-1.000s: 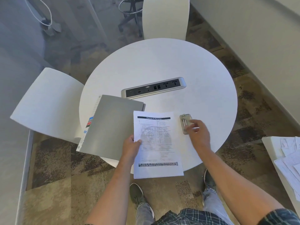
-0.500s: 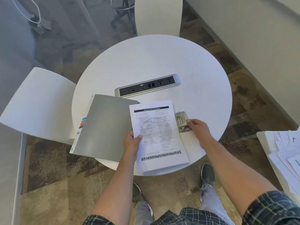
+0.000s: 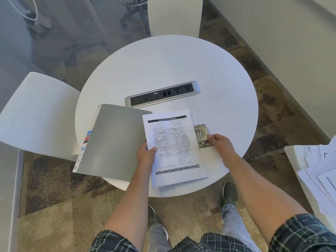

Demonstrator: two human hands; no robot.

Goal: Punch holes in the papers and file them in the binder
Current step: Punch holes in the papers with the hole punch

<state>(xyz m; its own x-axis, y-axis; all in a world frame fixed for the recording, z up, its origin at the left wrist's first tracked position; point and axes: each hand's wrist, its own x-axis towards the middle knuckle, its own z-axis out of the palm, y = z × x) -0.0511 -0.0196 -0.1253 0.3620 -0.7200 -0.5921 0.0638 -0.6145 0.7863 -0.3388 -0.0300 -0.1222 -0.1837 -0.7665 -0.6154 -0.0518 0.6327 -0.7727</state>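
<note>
A printed sheet of paper (image 3: 172,148) lies on the round white table (image 3: 181,66), its near end hanging over the table's edge. My left hand (image 3: 146,155) pinches its left edge. A small metal hole punch (image 3: 201,134) sits against the paper's right edge. My right hand (image 3: 219,144) grips the punch's near right side. A closed grey binder (image 3: 112,140) with coloured index tabs lies to the left of the paper, partly over the table's edge.
A silver power socket strip (image 3: 163,94) is set in the table's middle. White chairs stand at the left (image 3: 36,113) and at the far side (image 3: 174,15). A stack of loose papers (image 3: 321,171) rests on a white surface at the right.
My right hand closed on the hole punch and slid it left against the paper's right edge. The paper shifted slightly farther onto the table.
</note>
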